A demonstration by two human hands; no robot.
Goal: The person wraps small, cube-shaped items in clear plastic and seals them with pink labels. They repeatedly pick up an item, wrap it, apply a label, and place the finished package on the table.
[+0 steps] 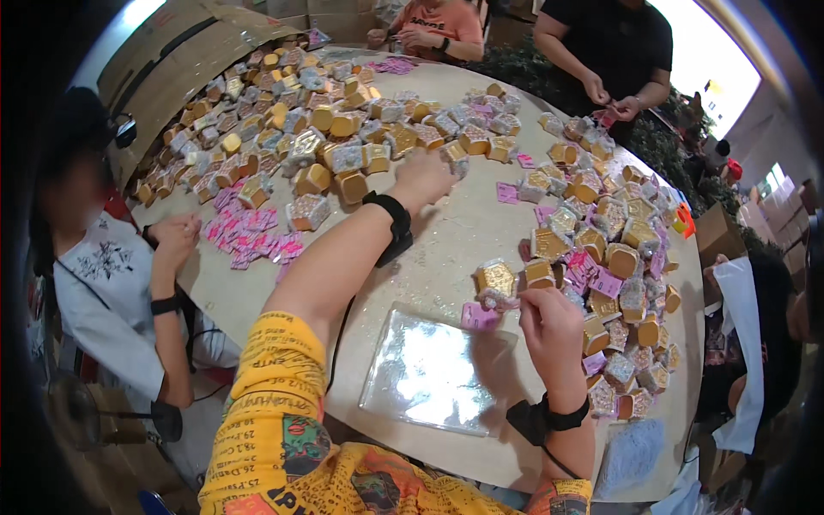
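Note:
My left hand [427,178] reaches to the edge of a big pile of small gold house-shaped ornaments with white frosted, glittery sides. Its fingers are closed around one gold-and-white ornament [456,156], partly hiding it. My right hand [551,324] is closed in a pinch at the near edge of the right-hand group; what lies between its fingertips is too small to tell. Just beside those fingertips sits a gold ornament [495,278], with a pink tag [480,316] lying below it. A clear plastic-covered flat pad [429,371] lies between my forearms.
The pile [330,129] spills from a large cardboard box [193,64]. Many pink tags [245,233] are heaped at left. Tagged ornaments [622,257] crowd the table's right side, near a bundle of whitish strings [631,455]. People sit or stand around the table [403,275].

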